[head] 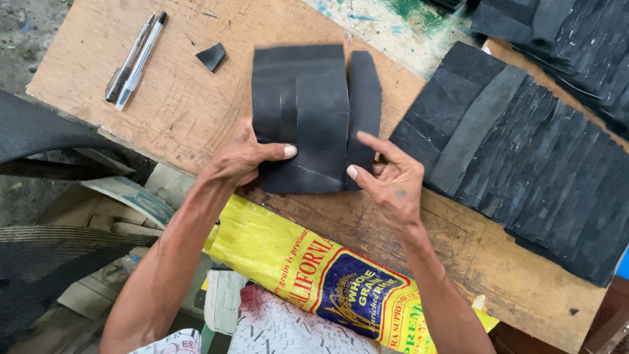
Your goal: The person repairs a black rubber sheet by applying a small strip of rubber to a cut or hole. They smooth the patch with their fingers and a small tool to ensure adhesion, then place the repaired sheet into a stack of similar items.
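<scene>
I have a stack of black rubber sheets (301, 118) lying on the wooden board (177, 105), straight ahead of both my hands. My left hand (246, 157) grips the stack's near left edge, thumb pressed flat on top and the fingers hidden underneath. My right hand (393, 180) sits at the near right corner, forefinger stretched out along a narrow rubber strip (365, 98) that lies touching the stack's right side, thumb nudging the stack's edge; its other fingers are curled loosely, pinching nothing that I can see.

To do this well, I judge I should keep my left thumb firm so the sheets do not slide, and use the right fingertips to push the strip's edge flush against the stack, squaring the near edges before I let go.

Counting outward: one stack under my hands, though I cannot tell how many sheets are in it; one narrow strip beside it. Beyond my left hand, further up the board, lies one small rubber scrap (211, 56), and further left two pens (134, 60) side by side. To the right of my right hand spreads one fanned row of rubber pieces (524, 164), too many and too overlapped to count, with a second pile (563, 39) beyond it. Below my wrists hangs one yellow printed sack (262, 242).
</scene>
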